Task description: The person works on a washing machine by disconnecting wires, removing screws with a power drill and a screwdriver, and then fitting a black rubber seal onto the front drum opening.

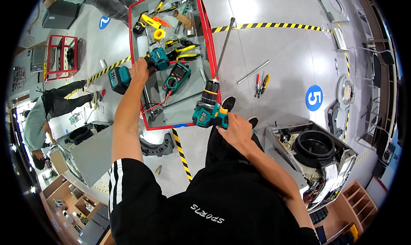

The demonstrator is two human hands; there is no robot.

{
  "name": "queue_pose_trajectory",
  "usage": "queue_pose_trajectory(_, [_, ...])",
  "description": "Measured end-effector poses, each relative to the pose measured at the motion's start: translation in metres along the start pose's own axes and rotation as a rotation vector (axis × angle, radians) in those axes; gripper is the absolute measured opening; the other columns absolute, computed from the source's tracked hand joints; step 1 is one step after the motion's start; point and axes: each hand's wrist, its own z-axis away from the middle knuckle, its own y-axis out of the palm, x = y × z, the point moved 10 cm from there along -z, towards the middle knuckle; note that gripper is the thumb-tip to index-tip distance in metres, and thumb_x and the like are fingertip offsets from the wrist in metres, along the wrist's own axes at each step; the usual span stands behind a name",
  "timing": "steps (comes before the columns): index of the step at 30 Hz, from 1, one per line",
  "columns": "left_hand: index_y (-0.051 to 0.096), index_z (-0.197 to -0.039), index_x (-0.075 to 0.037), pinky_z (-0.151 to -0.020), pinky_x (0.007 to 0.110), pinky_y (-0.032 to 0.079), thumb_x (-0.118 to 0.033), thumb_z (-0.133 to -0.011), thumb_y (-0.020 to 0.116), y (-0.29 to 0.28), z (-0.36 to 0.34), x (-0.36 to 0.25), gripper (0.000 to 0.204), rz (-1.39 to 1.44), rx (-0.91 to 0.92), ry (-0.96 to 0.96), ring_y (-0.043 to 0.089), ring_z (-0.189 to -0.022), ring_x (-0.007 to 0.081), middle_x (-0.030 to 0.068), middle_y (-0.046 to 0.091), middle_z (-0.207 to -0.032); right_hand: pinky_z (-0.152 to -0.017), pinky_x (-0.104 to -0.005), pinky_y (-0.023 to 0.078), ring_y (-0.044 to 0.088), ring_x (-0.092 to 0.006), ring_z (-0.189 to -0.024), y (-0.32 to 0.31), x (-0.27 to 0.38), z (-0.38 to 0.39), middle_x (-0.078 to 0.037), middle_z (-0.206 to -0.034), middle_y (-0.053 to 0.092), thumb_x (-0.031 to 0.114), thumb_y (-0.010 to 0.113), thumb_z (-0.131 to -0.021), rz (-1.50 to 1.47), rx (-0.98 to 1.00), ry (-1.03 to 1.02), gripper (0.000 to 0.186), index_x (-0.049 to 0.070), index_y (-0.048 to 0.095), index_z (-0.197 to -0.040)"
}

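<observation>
Your left hand [139, 72] is closed around the grip of a teal power driver [160, 58], held over the left edge of the red-rimmed tray [209, 39], with its battery jutting out past that rim. Your right hand [238, 132] is wrapped around the handle of a teal-and-black drill [207, 113] at the tray's near right corner; its long dark bit [225, 46] points away from you, and the tip shows against the floor to the right of the tray. Inside the tray, a teal multimeter [174, 79] with a red lead lies between your two tools, and farther off you have a yellow tape roll [159, 34] and a wooden-handled hammer [183, 19]. On the floor to your right lies a metal rod [253, 72], well apart from an opened appliance [314, 147] with a round black opening.
</observation>
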Motion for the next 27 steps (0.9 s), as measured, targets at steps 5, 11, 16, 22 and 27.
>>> queue_pose_trajectory(5, [0.047, -0.100, -0.002, -0.071, 0.052, 0.048, -0.018, -0.075, 0.072, 0.004, 0.002, -0.006, 0.039, 0.012, 0.029, -0.029, 0.062, -0.088, 0.0412, 0.0220, 0.064, -0.091, -0.063, -0.0433, 0.049, 0.061, -0.0326, -0.076, 0.035, 0.012, -0.009, -0.015, -0.080, 0.061, 0.034, 0.076, -0.067, -0.022, 0.101, 0.048, 0.044, 0.001, 0.057, -0.090])
queue_pose_trajectory(11, [0.040, -0.109, -0.005, -0.069, 0.051, 0.049, -0.005, -0.078, 0.061, -0.006, 0.005, -0.013, 0.037, -0.026, 0.067, -0.026, 0.062, -0.087, 0.0404, 0.0224, 0.063, -0.089, -0.063, -0.0436, 0.050, 0.061, -0.0330, -0.078, 0.045, 0.031, -0.031, -0.016, -0.082, 0.061, 0.038, 0.076, -0.068, -0.089, 0.076, 0.064, 0.048, 0.001, 0.056, -0.091])
queue_pose_trajectory(16, [0.038, -0.115, -0.006, -0.072, 0.051, 0.049, -0.008, -0.079, 0.062, 0.004, 0.000, -0.006, 0.043, -0.010, 0.111, -0.050, 0.062, -0.087, 0.0403, 0.0222, 0.062, -0.090, -0.064, -0.0433, 0.050, 0.061, -0.0340, -0.079, 0.062, 0.038, -0.044, -0.018, -0.081, 0.060, 0.038, 0.075, -0.069, -0.105, 0.069, 0.083, 0.049, 0.000, 0.056, -0.092])
queue_pose_trajectory(22, [0.036, -0.119, -0.006, -0.075, 0.050, 0.049, -0.015, -0.076, 0.068, 0.011, -0.001, -0.001, 0.054, -0.029, 0.162, -0.028, 0.061, -0.093, 0.0385, 0.0220, 0.061, -0.097, -0.071, -0.0454, 0.049, 0.060, -0.0360, -0.088, 0.082, 0.033, -0.054, -0.020, -0.091, 0.060, 0.033, 0.073, -0.073, -0.093, 0.162, 0.156, 0.044, -0.001, 0.055, -0.095])
queue_pose_trajectory(27, [0.037, -0.114, -0.006, -0.075, 0.048, 0.052, -0.014, -0.072, 0.072, 0.017, -0.004, 0.000, 0.056, -0.074, 0.173, 0.003, 0.062, -0.092, 0.0374, 0.0214, 0.061, -0.096, -0.072, -0.0458, 0.050, 0.059, -0.0388, -0.090, 0.091, 0.033, -0.060, -0.023, -0.093, 0.059, 0.028, 0.072, -0.074, -0.096, 0.199, 0.157, 0.042, -0.003, 0.054, -0.096])
